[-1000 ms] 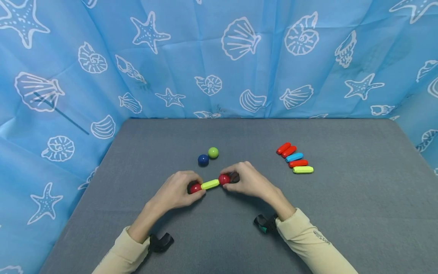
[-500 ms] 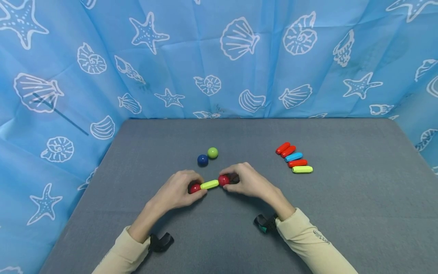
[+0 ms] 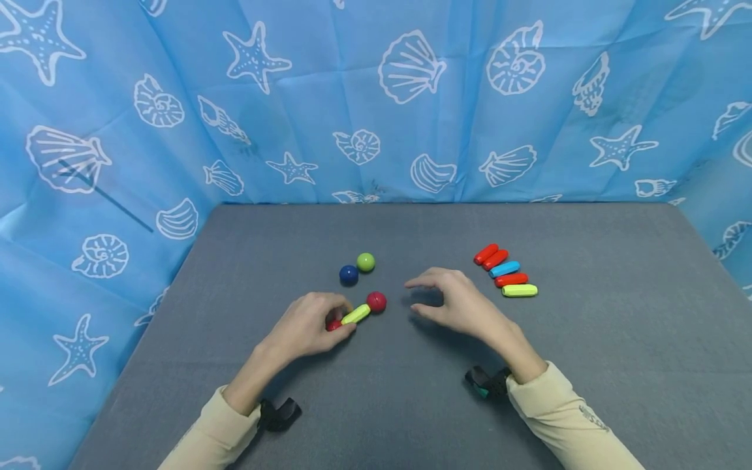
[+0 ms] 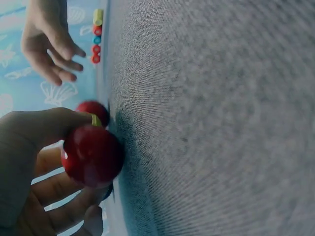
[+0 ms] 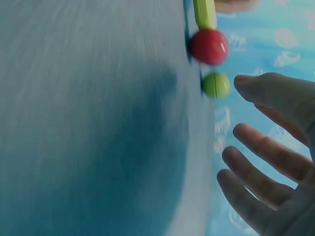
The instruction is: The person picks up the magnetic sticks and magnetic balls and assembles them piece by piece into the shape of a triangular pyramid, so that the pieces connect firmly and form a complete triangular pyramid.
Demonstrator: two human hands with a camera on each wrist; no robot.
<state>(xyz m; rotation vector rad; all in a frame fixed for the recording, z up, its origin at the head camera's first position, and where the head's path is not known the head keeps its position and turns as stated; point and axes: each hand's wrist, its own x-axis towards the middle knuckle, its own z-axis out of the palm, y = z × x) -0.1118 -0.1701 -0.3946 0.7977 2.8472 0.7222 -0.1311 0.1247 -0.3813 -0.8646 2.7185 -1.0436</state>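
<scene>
My left hand [image 3: 308, 323] pinches the near end of a yellow-green rod [image 3: 356, 314] with a red ball at each end. The far red ball [image 3: 376, 301] shows fully; the near red ball [image 4: 92, 156] is partly covered by fingers in the head view. In the left wrist view my thumb lies by the rod, just past the near ball. My right hand [image 3: 461, 301] is apart from the piece, to its right, with fingers spread and nothing between them. Behind the piece sit a dark blue ball [image 3: 349, 275] and a green ball [image 3: 365, 262].
Several loose rods lie in a slanting row at the right: two red rods [image 3: 486, 254] at the far end, a blue rod [image 3: 504, 269], another red rod [image 3: 511, 280] and a yellow-green rod [image 3: 519, 290]. A blue curtain [image 3: 352, 98] with shells hangs behind the grey table [image 3: 587, 365].
My right hand has let go of the far red ball and moved right. The piece has turned so that its right end points farther away; my left hand stays about where it was.
</scene>
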